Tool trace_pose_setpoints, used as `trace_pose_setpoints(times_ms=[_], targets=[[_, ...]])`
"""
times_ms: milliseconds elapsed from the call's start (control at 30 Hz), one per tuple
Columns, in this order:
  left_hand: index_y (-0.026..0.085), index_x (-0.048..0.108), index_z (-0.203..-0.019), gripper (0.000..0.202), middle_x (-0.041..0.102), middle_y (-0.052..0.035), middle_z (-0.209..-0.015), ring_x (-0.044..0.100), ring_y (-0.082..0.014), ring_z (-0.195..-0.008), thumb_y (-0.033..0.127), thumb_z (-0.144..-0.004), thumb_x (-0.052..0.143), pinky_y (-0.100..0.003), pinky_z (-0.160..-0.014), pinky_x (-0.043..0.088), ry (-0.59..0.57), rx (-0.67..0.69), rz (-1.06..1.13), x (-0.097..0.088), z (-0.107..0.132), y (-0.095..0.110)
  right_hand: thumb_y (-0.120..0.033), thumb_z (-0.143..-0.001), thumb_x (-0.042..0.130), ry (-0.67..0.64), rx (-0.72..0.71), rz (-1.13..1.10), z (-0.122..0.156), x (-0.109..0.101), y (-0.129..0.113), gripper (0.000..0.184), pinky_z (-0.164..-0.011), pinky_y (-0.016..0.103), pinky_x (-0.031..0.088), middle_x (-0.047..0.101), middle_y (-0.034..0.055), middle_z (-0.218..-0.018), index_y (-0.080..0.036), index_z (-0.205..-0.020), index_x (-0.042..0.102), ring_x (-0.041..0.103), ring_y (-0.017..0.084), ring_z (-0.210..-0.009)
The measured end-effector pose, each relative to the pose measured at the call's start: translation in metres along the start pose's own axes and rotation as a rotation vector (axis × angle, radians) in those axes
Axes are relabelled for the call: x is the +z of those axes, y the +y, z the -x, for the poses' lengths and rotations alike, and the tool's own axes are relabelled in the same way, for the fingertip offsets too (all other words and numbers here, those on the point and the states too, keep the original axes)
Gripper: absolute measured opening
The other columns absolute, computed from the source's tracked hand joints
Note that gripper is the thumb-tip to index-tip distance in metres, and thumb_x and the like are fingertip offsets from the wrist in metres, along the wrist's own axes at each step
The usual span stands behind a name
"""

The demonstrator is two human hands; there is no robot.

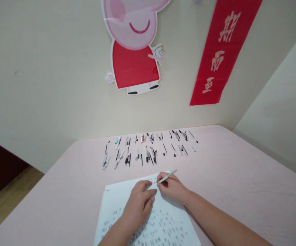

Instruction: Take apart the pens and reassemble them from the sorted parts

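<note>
Pen [167, 175] pinched in our right hand [172, 188] near the paper [121, 192]'s far edge; our left hand [138, 202] lies spread-fingered on the paper, with table [53, 208] to spare either side.

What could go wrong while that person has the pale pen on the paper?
The left hand rests on the paper with marks on both sides, so sliding it might smudge them. The pale pen in the right hand might make a crooked line if the paper slips. The pen parts lying beyond the paper could roll or get mixed up if bumped.
</note>
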State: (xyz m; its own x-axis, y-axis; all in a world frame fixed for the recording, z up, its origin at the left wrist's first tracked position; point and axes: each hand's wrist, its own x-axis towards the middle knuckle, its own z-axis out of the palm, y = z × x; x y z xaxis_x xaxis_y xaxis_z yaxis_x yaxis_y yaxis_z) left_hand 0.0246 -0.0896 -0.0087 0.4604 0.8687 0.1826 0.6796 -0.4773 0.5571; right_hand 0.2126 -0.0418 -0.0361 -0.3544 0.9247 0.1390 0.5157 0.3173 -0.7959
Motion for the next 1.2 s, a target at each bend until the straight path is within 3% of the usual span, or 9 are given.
trace_pose_setpoints(times_ms=[667,1200], targets=[[0.025,0.068,-0.105,0.031,0.057,-0.0113,-0.117,0.051,-0.0267,-0.111,0.015,-0.082,0.050,-0.046,-0.094,0.043,0.005,0.002,0.003,0.0008,0.0005,0.0002,-0.013,-0.072,0.049,0.009,-0.020,0.110,0.0013,-0.0039,-0.0083,0.012,-0.055,0.021,0.033,0.051,-0.0038,-0.056,-0.019,-0.071,0.060,0.046,0.011,-0.055],[0.025,0.067,-0.105,0.030,0.056,-0.0114,-0.118,0.049,-0.0268,-0.113,0.016,-0.083,0.050,-0.047,-0.095,0.043,0.015,0.011,-0.010,0.0051,0.0005,-0.0049,-0.012,-0.072,0.049,0.014,-0.057,0.120,0.0011,-0.0011,-0.0013,0.012,-0.054,0.021,0.033,0.052,-0.0037,-0.057,-0.019,-0.071,0.060,0.047,0.011,-0.055]])
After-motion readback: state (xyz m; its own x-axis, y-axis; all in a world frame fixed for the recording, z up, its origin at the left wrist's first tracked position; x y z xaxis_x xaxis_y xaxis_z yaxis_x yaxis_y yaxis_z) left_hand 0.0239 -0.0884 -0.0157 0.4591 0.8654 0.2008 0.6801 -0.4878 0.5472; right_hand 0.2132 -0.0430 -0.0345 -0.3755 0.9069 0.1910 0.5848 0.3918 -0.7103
